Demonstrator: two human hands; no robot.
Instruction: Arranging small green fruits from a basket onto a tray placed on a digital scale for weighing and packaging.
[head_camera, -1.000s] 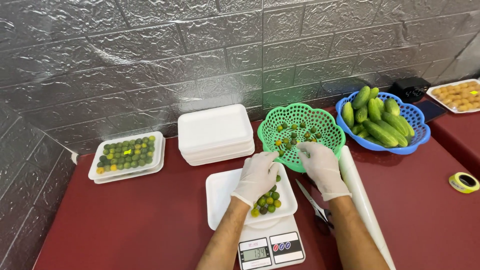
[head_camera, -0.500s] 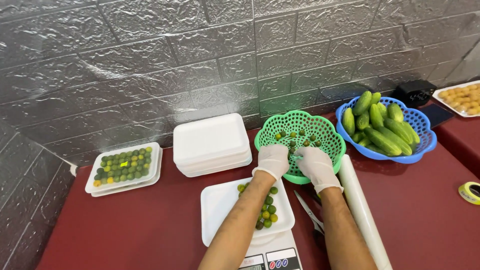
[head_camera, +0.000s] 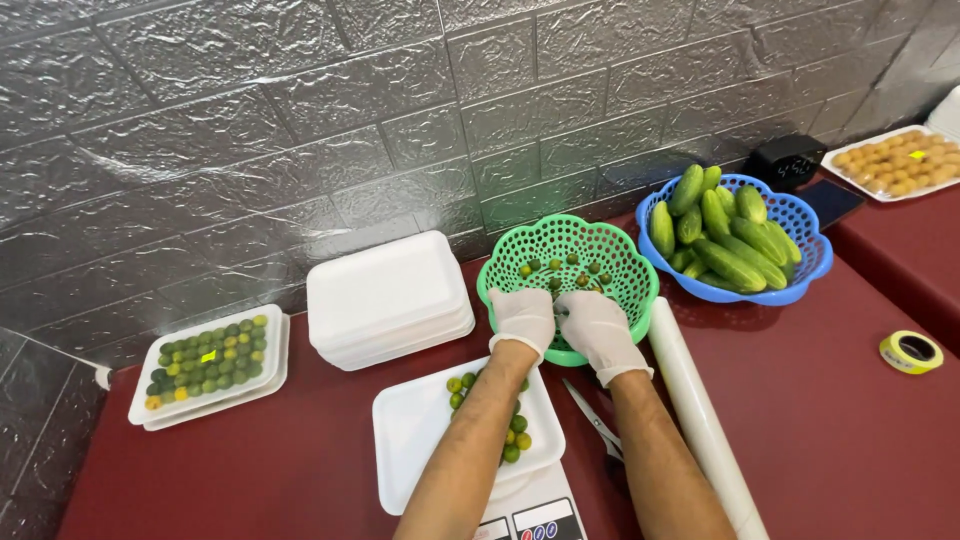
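Observation:
Both my hands wear white gloves and reach into the green plastic basket (head_camera: 520, 250), which holds several small green and yellow citrus fruits (head_camera: 566, 266). My left hand (head_camera: 522, 317) is curled at the basket's near rim. My right hand (head_camera: 592, 327) sits beside it, fingers bent down over the fruits; whether either hand holds fruit is hidden. Beneath my forearms a white foam tray (head_camera: 420, 430) rests on a scale (head_camera: 525, 515) and carries a few of the same small fruits (head_camera: 514, 438).
A stack of empty white foam trays (head_camera: 385, 296) stands left of the basket. A filled tray of small fruits (head_camera: 208, 360) sits far left. A blue basket of cucumbers (head_camera: 735, 240), a cling-film roll (head_camera: 700, 410), scissors (head_camera: 595, 420), yellow tape (head_camera: 910, 350) and a tray of tan fruits (head_camera: 895, 160) lie right.
Both hands moved from the foam tray on the scale up into the green basket. The view shifted slightly, so the scale sits lower in frame.

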